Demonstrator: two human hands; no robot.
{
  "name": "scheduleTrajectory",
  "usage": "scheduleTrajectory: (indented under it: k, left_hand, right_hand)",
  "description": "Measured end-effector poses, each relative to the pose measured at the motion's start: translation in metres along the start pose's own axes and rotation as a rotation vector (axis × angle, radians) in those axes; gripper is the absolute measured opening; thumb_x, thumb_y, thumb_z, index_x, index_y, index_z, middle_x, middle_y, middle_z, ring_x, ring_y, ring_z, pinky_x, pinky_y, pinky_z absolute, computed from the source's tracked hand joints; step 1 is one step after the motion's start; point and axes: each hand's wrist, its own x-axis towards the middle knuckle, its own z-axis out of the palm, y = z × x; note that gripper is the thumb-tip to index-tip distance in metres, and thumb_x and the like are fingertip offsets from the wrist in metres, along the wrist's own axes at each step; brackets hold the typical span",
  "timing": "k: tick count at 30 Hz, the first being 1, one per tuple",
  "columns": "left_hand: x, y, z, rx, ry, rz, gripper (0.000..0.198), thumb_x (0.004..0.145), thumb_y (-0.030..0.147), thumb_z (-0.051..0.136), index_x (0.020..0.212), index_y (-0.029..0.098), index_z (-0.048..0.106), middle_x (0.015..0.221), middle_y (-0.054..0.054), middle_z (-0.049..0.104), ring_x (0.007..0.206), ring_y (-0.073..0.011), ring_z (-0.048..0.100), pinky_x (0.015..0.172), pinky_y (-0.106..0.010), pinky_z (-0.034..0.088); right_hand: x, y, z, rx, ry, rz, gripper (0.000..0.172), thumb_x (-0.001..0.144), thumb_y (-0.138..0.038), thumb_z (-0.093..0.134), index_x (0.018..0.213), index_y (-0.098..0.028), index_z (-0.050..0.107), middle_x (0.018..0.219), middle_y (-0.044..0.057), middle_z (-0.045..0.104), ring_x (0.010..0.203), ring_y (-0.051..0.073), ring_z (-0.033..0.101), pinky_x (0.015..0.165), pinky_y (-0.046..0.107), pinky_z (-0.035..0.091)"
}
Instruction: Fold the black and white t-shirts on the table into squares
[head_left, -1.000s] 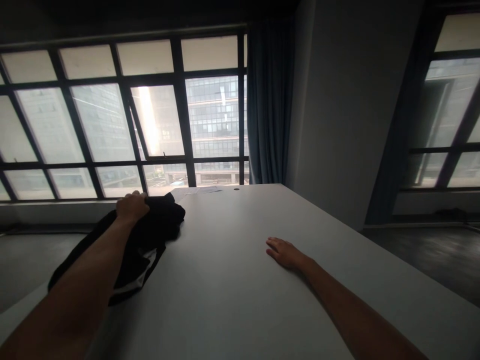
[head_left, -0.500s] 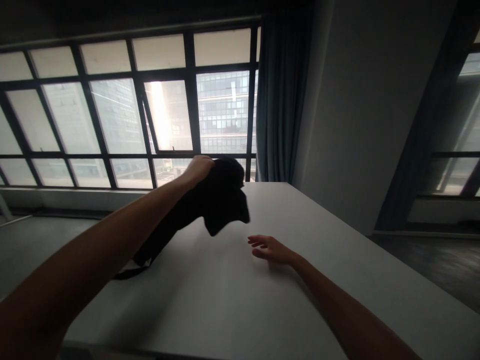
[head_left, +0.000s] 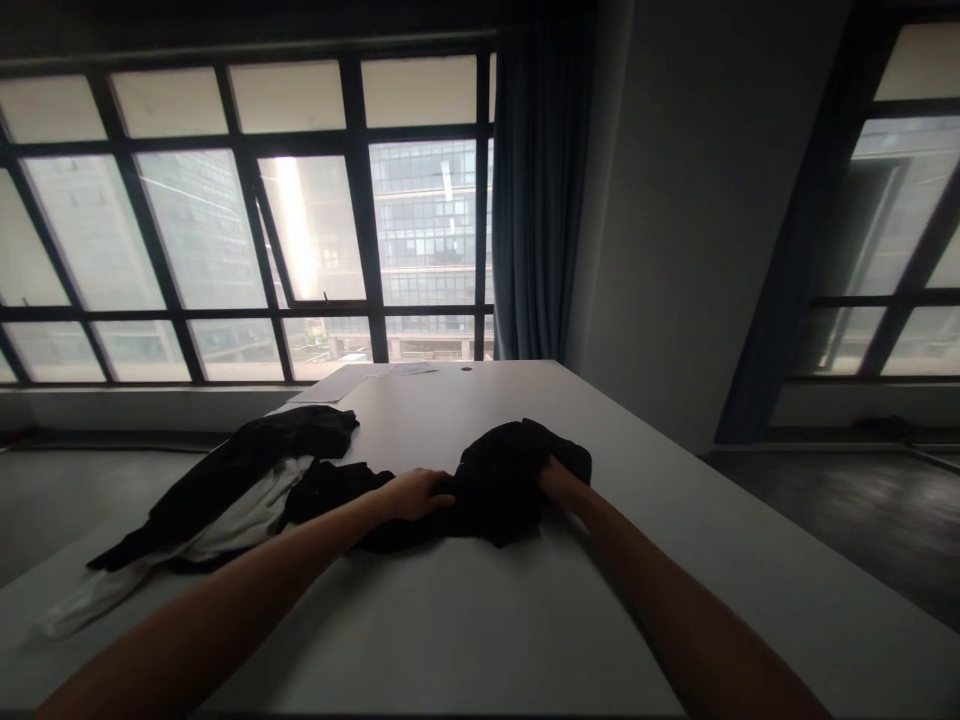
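A bunched black garment (head_left: 499, 490) lies on the white table (head_left: 465, 640); its exact kind does not show. My left hand (head_left: 420, 493) grips its left part, with the fingers curled into the cloth. From the right, my right hand (head_left: 559, 482) reaches into the folds, and its fingers are hidden by the fabric. Left of the hands, another dark piece of clothing (head_left: 247, 460) is spread along the table's left side. A white cloth (head_left: 251, 515) shows among the dark folds and trails toward the front left.
Papers (head_left: 401, 369) lie at the table's far end, near a small dark round spot (head_left: 466, 369). Beyond stand large windows (head_left: 427, 225) and a blue curtain (head_left: 536, 200). A grey wall (head_left: 667, 220) rises on the right.
My left hand has brought the black garment down from the air onto the table. My right hand, open and apart before, is now in the cloth. The view has turned slightly right.
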Motion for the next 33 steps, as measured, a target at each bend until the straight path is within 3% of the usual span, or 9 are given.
scheduleTrajectory:
  k: [5, 9, 16, 19, 23, 25, 28, 30, 33]
  left_hand:
    - [-0.013, 0.009, 0.001, -0.147, -0.070, -0.004, 0.031, 0.089, 0.046, 0.059, 0.098, 0.018, 0.068, 0.096, -0.004, 0.070, 0.100, -0.0255, 0.066, 0.091, -0.036, 0.052]
    - [-0.028, 0.013, -0.006, -0.465, -0.214, -0.114, 0.036, 0.081, 0.043, 0.061, 0.109, 0.020, 0.061, 0.087, -0.002, 0.066, 0.075, -0.0216, 0.072, 0.072, -0.034, 0.058]
    - [-0.037, -0.048, -0.049, -0.274, -0.227, -0.373, 0.025, 0.064, 0.028, 0.065, 0.086, 0.020, 0.059, 0.076, -0.002, 0.068, 0.071, -0.0246, 0.071, 0.067, -0.038, 0.058]
    - [-0.044, -0.070, -0.070, -0.161, -0.427, -0.383, 0.024, 0.055, 0.025, 0.072, 0.076, 0.021, 0.063, 0.073, -0.002, 0.069, 0.074, -0.0259, 0.070, 0.070, -0.040, 0.057]
    - [-0.048, -0.072, -0.089, -0.108, -0.710, -0.258, 0.032, 0.052, 0.041, 0.084, 0.068, 0.021, 0.066, 0.067, -0.002, 0.068, 0.073, -0.0252, 0.067, 0.077, -0.041, 0.055]
    - [-0.040, -0.065, -0.089, -0.088, -0.639, -0.225, 0.043, 0.060, 0.060, 0.077, 0.073, 0.020, 0.068, 0.076, -0.005, 0.071, 0.079, -0.0251, 0.067, 0.079, -0.039, 0.054]
    - [-0.019, -0.051, -0.071, 0.085, -0.262, -0.232, 0.063, 0.073, 0.074, 0.057, 0.098, 0.017, 0.070, 0.101, -0.012, 0.073, 0.090, -0.0264, 0.067, 0.081, -0.036, 0.052]
    - [-0.003, -0.042, -0.049, 0.222, -0.030, -0.177, 0.068, 0.078, 0.071, 0.053, 0.118, 0.016, 0.064, 0.117, -0.016, 0.069, 0.097, -0.0277, 0.067, 0.085, -0.036, 0.050]
    - [0.014, -0.028, -0.015, 0.269, 0.053, -0.001, 0.073, 0.076, 0.056, 0.065, 0.138, 0.019, 0.051, 0.130, -0.015, 0.063, 0.109, -0.0295, 0.064, 0.091, -0.036, 0.048]
  right_hand:
    - [0.015, 0.002, -0.023, 0.047, 0.206, 0.034, 0.027, 0.071, -0.049, 0.066, 0.070, -0.023, 0.063, 0.073, 0.005, 0.070, 0.082, 0.025, 0.066, 0.075, 0.036, 0.055]
    - [0.023, 0.006, -0.063, -0.096, 0.350, -0.003, 0.023, 0.071, -0.044, 0.060, 0.067, -0.021, 0.062, 0.068, 0.006, 0.070, 0.078, 0.025, 0.066, 0.069, 0.034, 0.053]
    - [0.019, 0.026, -0.123, -0.586, 0.481, 0.086, 0.022, 0.074, -0.032, 0.054, 0.075, -0.018, 0.070, 0.080, 0.013, 0.074, 0.088, 0.032, 0.070, 0.079, 0.042, 0.053]
    - [0.017, 0.035, -0.136, -0.838, 0.525, 0.218, 0.026, 0.076, -0.030, 0.055, 0.086, -0.014, 0.072, 0.087, 0.022, 0.072, 0.089, 0.040, 0.069, 0.073, 0.052, 0.053]
    - [0.012, 0.031, -0.146, -0.952, 0.539, 0.317, 0.045, 0.070, -0.025, 0.061, 0.111, -0.010, 0.068, 0.103, 0.028, 0.068, 0.099, 0.048, 0.065, 0.075, 0.062, 0.051]
    - [0.011, 0.023, -0.146, -0.992, 0.542, 0.311, 0.060, 0.070, -0.022, 0.062, 0.128, -0.007, 0.059, 0.117, 0.030, 0.064, 0.111, 0.050, 0.059, 0.086, 0.065, 0.047]
    - [0.013, 0.009, -0.131, -0.988, 0.449, 0.177, 0.061, 0.077, -0.021, 0.058, 0.138, -0.011, 0.052, 0.130, 0.020, 0.061, 0.123, 0.039, 0.055, 0.104, 0.055, 0.040]
    - [0.014, 0.007, -0.111, -0.931, 0.263, 0.093, 0.052, 0.083, -0.027, 0.057, 0.134, -0.014, 0.057, 0.130, 0.015, 0.063, 0.123, 0.030, 0.057, 0.108, 0.043, 0.040]
    - [0.014, 0.013, -0.077, -0.852, -0.037, 0.085, 0.059, 0.078, -0.040, 0.068, 0.130, -0.012, 0.061, 0.133, 0.016, 0.061, 0.122, 0.030, 0.057, 0.107, 0.040, 0.042]
